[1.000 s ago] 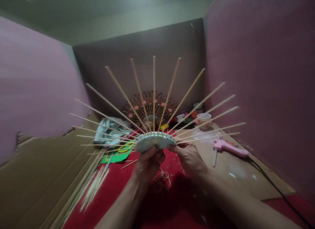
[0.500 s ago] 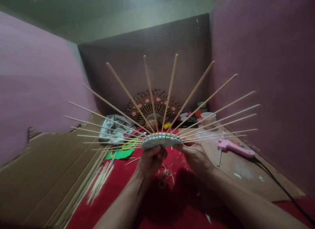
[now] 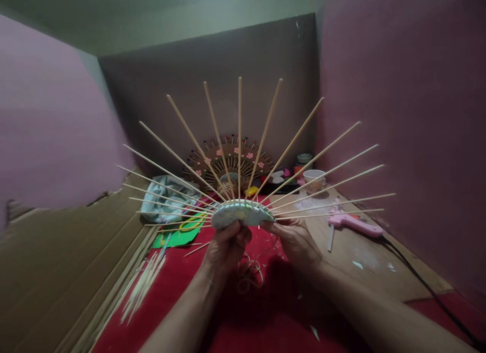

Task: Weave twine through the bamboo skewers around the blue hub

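A pale, curved disc (image 3: 243,215) with several thin wooden sticks (image 3: 240,135) fanning out from its rim is held up in front of me. My left hand (image 3: 228,241) pinches its lower left edge between thumb and bent fingers. At the lower right end, my right hand (image 3: 296,241) grips the disc with thumb and fingers. The disc tilts so that its near face shows, and the sticks spread up and out to both sides. Some fingertips are hidden behind the disc.
A pink glue gun (image 3: 355,224) with a black cord lies on the board (image 3: 368,272) at right. Loose sticks (image 3: 144,284) and a green sheet (image 3: 178,237) lie at left on red cloth. Behind stand a flower-decorated fan piece (image 3: 203,166) and a cup (image 3: 314,181).
The disc with its sticks has turned and tilted, so more of its near face shows and the sticks point in different directions. Both hands keep their hold. The camera view has shifted slightly.
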The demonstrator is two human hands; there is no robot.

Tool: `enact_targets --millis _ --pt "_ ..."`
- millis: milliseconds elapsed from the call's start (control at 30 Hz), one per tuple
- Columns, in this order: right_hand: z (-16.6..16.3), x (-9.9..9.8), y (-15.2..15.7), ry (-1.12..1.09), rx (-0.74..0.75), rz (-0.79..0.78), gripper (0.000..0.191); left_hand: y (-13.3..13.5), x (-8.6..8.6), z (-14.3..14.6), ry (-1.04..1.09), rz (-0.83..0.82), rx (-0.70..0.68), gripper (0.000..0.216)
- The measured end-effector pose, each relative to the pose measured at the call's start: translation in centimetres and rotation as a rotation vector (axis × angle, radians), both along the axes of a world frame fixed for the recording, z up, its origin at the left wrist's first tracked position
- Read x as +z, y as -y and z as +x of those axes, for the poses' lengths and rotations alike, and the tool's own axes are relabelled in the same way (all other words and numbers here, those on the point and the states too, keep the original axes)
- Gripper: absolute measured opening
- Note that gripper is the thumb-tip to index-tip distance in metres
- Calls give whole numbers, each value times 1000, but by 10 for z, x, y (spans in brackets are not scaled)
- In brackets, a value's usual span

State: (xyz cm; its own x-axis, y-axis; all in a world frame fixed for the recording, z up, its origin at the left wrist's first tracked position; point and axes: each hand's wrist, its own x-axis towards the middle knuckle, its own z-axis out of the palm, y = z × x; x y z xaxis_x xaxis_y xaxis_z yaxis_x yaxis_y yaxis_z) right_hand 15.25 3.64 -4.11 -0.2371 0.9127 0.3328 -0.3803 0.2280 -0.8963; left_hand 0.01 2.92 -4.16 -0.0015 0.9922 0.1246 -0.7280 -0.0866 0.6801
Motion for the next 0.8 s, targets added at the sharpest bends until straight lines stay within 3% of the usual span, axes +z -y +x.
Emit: enact_targets --millis 333,800 --pt "4 -7 -6 95 -83 -4 8 -2 2 2 3 -50 -16 17" --pt "2 -10 -9 46 -43 -3 11 -4 -3 -1 -10 -57 -39 22"
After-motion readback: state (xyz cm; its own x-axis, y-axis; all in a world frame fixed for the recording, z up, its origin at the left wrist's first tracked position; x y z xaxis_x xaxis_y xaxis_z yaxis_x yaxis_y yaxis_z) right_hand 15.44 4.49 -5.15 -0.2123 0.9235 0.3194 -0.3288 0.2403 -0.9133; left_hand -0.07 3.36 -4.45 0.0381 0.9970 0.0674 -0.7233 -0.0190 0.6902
